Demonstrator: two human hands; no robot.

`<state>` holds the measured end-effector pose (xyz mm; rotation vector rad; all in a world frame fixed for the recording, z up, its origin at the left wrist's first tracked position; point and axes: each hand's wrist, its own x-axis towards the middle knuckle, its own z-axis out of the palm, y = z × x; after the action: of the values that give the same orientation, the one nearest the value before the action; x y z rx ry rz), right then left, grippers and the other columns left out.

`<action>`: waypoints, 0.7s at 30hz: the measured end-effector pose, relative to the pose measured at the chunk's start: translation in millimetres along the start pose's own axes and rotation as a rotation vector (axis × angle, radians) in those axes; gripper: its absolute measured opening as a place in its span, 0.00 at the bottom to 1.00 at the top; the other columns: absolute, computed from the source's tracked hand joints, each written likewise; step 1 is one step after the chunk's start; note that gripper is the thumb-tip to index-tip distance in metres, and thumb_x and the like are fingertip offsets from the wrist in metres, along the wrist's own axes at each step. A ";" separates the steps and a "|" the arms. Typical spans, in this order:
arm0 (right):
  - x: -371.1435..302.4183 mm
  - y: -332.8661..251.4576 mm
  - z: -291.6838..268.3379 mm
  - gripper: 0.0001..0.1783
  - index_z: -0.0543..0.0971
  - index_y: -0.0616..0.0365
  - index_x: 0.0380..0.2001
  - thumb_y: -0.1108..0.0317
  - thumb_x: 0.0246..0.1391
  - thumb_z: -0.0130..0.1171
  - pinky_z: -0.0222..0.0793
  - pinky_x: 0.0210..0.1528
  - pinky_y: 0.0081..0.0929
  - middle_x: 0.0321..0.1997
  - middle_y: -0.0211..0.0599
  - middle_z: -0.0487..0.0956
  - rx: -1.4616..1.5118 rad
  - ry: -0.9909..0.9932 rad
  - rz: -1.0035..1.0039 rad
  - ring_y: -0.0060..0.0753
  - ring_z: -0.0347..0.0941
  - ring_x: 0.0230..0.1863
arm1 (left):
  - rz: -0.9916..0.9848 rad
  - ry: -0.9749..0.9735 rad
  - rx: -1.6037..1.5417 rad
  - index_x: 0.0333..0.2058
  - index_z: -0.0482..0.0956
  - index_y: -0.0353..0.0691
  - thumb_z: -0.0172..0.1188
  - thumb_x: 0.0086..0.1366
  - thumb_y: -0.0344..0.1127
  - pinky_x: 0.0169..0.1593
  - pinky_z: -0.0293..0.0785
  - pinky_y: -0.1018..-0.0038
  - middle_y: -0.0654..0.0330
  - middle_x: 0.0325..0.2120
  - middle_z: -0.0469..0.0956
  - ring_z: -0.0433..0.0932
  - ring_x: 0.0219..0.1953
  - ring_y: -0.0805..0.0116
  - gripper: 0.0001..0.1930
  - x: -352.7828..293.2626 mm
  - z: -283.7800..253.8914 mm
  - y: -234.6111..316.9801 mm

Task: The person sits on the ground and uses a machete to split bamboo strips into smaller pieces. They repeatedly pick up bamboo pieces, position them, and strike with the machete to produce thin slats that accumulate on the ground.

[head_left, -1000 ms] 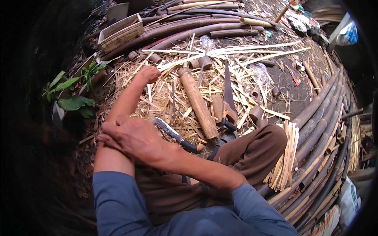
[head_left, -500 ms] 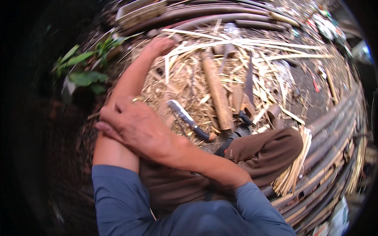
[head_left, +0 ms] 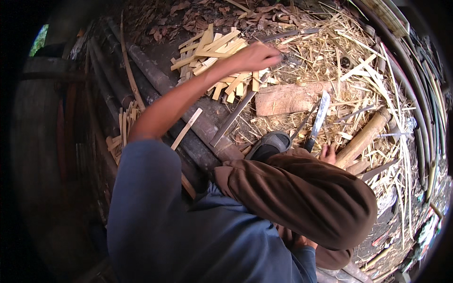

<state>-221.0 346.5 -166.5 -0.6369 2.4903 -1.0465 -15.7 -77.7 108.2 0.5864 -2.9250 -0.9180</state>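
My left hand (head_left: 257, 56) reaches out past a heap of pale split slats (head_left: 214, 49), over the edge of the shavings. Its fingers are curled together and slightly blurred; anything inside them is hidden. My right arm passes beneath my raised leg. Beyond the leg, fingertips of my right hand (head_left: 327, 153) show beside a bamboo section (head_left: 363, 138), with the rest covered by brown trousers. Close to those fingertips lies a knife (head_left: 319, 115) with a bright blade and dark handle. A flat wooden block (head_left: 289, 99) lies on the shavings behind it.
Long dark poles (head_left: 155, 89) run along the left. A dark narrow strip (head_left: 233, 116) lies near my sandalled foot (head_left: 273, 142). Curved poles (head_left: 415, 108) and long pale strips (head_left: 394, 108) border the right. Dry leaves (head_left: 177, 21) cover ground at the back.
The view has swung left, bringing the slat heap into sight. My right hand has left my left arm and gone under my leg. My left hand has moved from the strips toward the heap.
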 end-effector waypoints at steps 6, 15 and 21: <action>-25.3 -33.5 67.1 0.36 0.70 0.56 0.58 0.51 0.50 0.70 0.71 0.42 0.49 0.44 0.58 0.74 -0.231 0.023 -0.271 0.61 0.75 0.42 | -0.645 0.168 -0.004 0.51 0.71 0.31 0.61 0.63 0.46 0.49 0.73 0.58 0.41 0.44 0.76 0.77 0.47 0.47 0.26 -184.7 177.6 -93.3; -12.6 20.1 73.2 0.33 0.75 0.56 0.53 0.55 0.44 0.71 0.74 0.38 0.44 0.35 0.51 0.81 -0.145 0.126 -0.172 0.53 0.79 0.35 | -0.672 0.283 -0.592 0.36 0.75 0.35 0.54 0.70 0.35 0.24 0.72 0.76 0.65 0.18 0.73 0.74 0.20 0.76 0.09 -192.4 214.8 -24.9; -40.8 -89.3 46.9 0.27 0.76 0.49 0.52 0.44 0.56 0.57 0.72 0.47 0.50 0.40 0.56 0.82 -0.102 -0.016 0.311 0.62 0.78 0.46 | -0.714 0.130 -0.910 0.43 0.73 0.35 0.50 0.72 0.36 0.24 0.76 0.77 0.63 0.24 0.76 0.75 0.23 0.78 0.10 -234.3 187.3 18.2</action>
<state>-140.6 285.7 -125.3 -0.2699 2.5349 -0.7991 171.5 122.6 -15.1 1.4842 -1.8072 -1.9524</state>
